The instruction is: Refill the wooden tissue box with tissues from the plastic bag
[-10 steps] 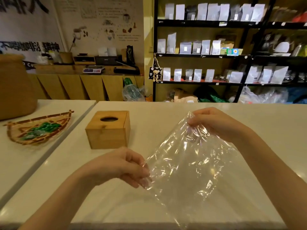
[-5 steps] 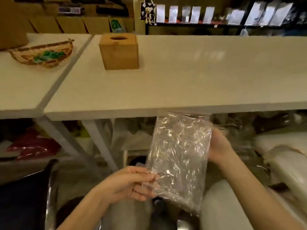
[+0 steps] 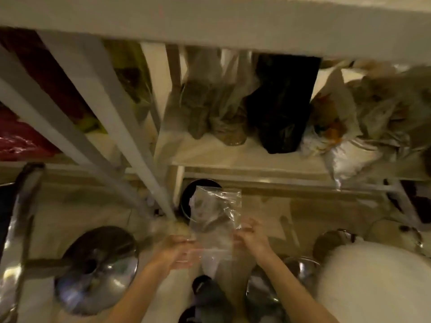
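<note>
I look down below the table edge. A clear, empty-looking plastic bag [image 3: 215, 217] hangs between my hands over the floor. My left hand [image 3: 178, 249] pinches its lower left side. My right hand [image 3: 250, 236] grips its right edge. The bag's top reaches a round black opening [image 3: 186, 201] under the table. The wooden tissue box is out of view.
The white table edge [image 3: 233, 31] runs across the top, with slanted white legs [image 3: 130, 141] on the left. A low shelf [image 3: 245, 157] holds several stuffed bags. A shiny round stool base [image 3: 98, 269] and a white cushion [image 3: 377, 283] flank my arms.
My view has swung from the tabletop down to the floor under it. Both hands carried the bag off the table and lowered it. The wooden box has left the view.
</note>
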{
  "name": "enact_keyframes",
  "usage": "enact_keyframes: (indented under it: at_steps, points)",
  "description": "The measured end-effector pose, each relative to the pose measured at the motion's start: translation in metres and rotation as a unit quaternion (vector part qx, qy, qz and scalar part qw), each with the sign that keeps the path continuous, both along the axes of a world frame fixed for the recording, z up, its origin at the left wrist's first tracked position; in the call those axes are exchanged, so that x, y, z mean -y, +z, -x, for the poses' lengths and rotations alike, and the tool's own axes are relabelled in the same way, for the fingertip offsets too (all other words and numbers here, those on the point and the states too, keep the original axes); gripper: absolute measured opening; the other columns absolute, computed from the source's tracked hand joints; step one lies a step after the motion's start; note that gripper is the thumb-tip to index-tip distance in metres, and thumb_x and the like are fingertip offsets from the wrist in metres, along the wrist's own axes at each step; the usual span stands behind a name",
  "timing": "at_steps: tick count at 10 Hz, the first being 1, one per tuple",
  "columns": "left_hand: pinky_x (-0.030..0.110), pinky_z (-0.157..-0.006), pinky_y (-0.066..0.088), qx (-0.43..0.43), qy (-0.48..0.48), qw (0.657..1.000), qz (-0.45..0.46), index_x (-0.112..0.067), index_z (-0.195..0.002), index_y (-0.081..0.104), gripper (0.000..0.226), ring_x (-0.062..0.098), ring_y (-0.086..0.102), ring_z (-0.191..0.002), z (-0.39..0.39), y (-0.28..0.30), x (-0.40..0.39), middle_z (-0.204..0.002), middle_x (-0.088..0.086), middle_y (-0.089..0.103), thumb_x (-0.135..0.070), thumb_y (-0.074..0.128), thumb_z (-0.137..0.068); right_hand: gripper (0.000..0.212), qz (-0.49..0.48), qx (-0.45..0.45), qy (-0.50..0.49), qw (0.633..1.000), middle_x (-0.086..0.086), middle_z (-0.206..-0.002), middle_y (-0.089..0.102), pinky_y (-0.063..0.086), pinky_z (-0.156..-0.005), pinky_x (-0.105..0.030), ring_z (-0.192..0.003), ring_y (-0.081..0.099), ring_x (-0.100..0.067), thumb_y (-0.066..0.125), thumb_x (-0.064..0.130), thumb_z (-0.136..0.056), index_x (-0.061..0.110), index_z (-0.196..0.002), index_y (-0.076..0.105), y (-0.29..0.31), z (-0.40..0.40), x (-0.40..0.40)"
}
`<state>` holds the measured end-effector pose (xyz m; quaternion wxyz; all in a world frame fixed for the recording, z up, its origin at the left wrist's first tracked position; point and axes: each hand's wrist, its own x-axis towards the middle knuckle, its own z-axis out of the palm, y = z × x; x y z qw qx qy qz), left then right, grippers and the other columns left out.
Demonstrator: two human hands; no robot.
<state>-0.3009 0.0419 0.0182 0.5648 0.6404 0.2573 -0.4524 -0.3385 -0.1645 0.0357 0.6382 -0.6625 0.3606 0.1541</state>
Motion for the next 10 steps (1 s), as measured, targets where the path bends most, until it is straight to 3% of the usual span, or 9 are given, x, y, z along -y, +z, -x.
enact_keyframes:
  at_steps: [1, 2, 3, 4, 5, 6, 7, 8, 10]
  points:
    - [0.023, -0.048, 0.046, -0.031, 0.062, 0.997, 0.042, -0.004, -0.093, 0.059, 0.03, 0.021, 0.062, -0.057, -0.022, -0.063, 0.006, -0.077, 0.017, 0.067, -0.031, 0.053, -0.082, 0.036, -0.007, 0.013, -0.007, 1.0, -0.007, -0.067, 0.053, 0.046, -0.037, -0.017, -0.045, 0.057, -0.011, 0.048, -0.015, -0.085, 0.013, -0.108, 0.045, -0.085, -0.022, -0.006]
    - [0.016, -0.031, 0.038, 0.072, 0.106, 0.992, -0.018, -0.009, -0.082, 0.058, 0.009, 0.016, 0.057, -0.035, -0.042, -0.133, 0.015, -0.061, 0.015, 0.063, -0.018, 0.056, -0.084, 0.031, 0.053, 0.01, 0.018, 0.998, -0.004, -0.069, 0.055, 0.053, -0.054, -0.031, -0.056, 0.059, -0.017, 0.048, -0.004, -0.087, 0.025, -0.077, 0.053, -0.169, -0.049, -0.012]
    - [0.017, -0.032, 0.043, 0.171, 0.078, 0.979, -0.083, -0.017, -0.078, 0.058, 0.021, 0.027, 0.057, -0.052, -0.062, -0.198, 0.018, -0.077, 0.018, 0.062, 0.001, 0.052, -0.086, 0.03, 0.099, 0.001, 0.054, 0.994, -0.001, -0.079, 0.062, 0.051, -0.082, -0.042, -0.08, 0.06, -0.023, 0.053, 0.008, -0.085, 0.033, -0.069, 0.057, -0.241, -0.071, -0.016]
    - [0.022, -0.037, 0.049, 0.213, 0.072, 0.966, -0.131, -0.012, -0.098, 0.055, 0.016, 0.031, 0.061, -0.06, -0.078, -0.256, 0.022, -0.082, 0.02, 0.064, -0.004, 0.057, -0.085, 0.031, 0.094, -0.01, 0.062, 0.994, -0.001, -0.063, 0.049, 0.042, -0.068, -0.036, -0.063, 0.047, -0.017, 0.048, 0.003, -0.089, 0.016, -0.062, 0.052, -0.293, -0.09, -0.017]
    - [0.024, -0.038, 0.051, 0.214, 0.069, 0.966, -0.123, -0.01, -0.114, 0.051, 0.03, 0.028, 0.064, -0.055, -0.088, -0.299, 0.029, -0.086, 0.018, 0.065, -0.007, 0.058, -0.085, 0.038, 0.107, -0.029, 0.103, 0.988, 0.0, -0.055, 0.035, 0.03, -0.052, -0.026, -0.053, 0.034, -0.012, 0.041, 0.008, -0.094, 0.012, -0.056, 0.038, -0.315, -0.098, -0.017]
    - [0.018, -0.041, 0.051, 0.181, 0.069, 0.976, -0.1, -0.006, -0.121, 0.05, 0.034, 0.022, 0.065, -0.054, -0.093, -0.321, 0.033, -0.096, 0.019, 0.063, -0.01, 0.055, -0.088, 0.041, 0.126, -0.023, 0.17, 0.977, 0.003, -0.063, 0.04, 0.035, -0.062, -0.027, -0.059, 0.039, -0.012, 0.042, 0.007, -0.091, 0.025, -0.055, 0.037, -0.336, -0.106, -0.019]
    - [0.035, -0.074, 0.052, 0.166, 0.031, 0.979, -0.116, -0.007, -0.126, 0.049, 0.038, 0.033, 0.061, -0.093, -0.094, -0.32, 0.036, -0.123, 0.02, 0.057, -0.02, 0.051, -0.091, 0.026, 0.189, -0.046, 0.269, 0.943, -0.013, -0.11, 0.05, 0.028, -0.094, -0.038, -0.104, 0.044, -0.031, 0.036, 0.02, -0.095, 0.017, -0.077, 0.054, -0.33, -0.108, -0.022]
    - [0.038, -0.085, 0.042, 0.106, -0.006, 0.99, -0.092, -0.014, -0.137, 0.035, 0.049, 0.031, 0.053, -0.108, -0.095, -0.299, 0.037, -0.139, 0.014, 0.045, -0.031, 0.046, -0.092, 0.036, 0.239, -0.062, 0.332, 0.91, -0.013, -0.136, 0.047, 0.023, -0.106, -0.044, -0.129, 0.03, -0.034, 0.024, 0.023, -0.097, 0.012, -0.105, 0.057, -0.326, -0.108, -0.021]
    - [0.035, -0.105, 0.034, 0.177, -0.128, 0.963, -0.159, -0.008, -0.139, 0.033, 0.053, 0.03, 0.039, -0.131, -0.091, -0.23, 0.035, -0.144, 0.013, 0.04, -0.032, 0.044, -0.092, 0.037, 0.236, 0.002, 0.192, 0.952, -0.012, -0.136, 0.05, 0.032, -0.107, -0.04, -0.131, 0.035, -0.032, 0.037, 0.026, -0.095, 0.015, -0.127, 0.053, -0.253, -0.104, -0.029]
